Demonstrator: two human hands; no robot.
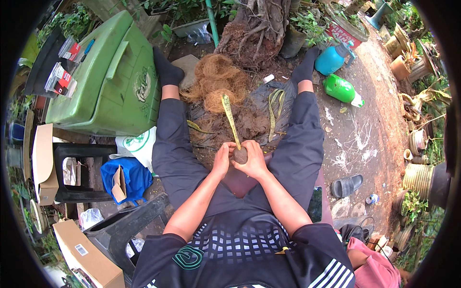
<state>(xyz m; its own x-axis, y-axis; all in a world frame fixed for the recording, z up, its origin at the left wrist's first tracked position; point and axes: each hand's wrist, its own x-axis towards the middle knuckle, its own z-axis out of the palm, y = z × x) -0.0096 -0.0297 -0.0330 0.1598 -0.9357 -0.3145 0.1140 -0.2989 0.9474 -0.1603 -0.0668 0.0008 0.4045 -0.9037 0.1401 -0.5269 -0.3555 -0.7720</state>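
Note:
Both my hands cup a brown ball of soil and fibre [240,155] in front of my lap. My left hand [224,158] presses its left side and my right hand [253,158] wraps its right side. A long yellow-green leaf [230,119] rises from the ball, pointing away from me. Beyond it lies a pile of tan coconut fibre [216,79] and dark loose soil [249,122] on a black sheet between my outstretched legs.
A green cooler box [113,77] stands at left beside a black stool [79,173] and a blue bag [127,175]. A blue bottle [331,58] and a green bottle [342,89] lie at right. Clay pots [418,177] line the right edge. A sandal [346,185] lies on the dirt.

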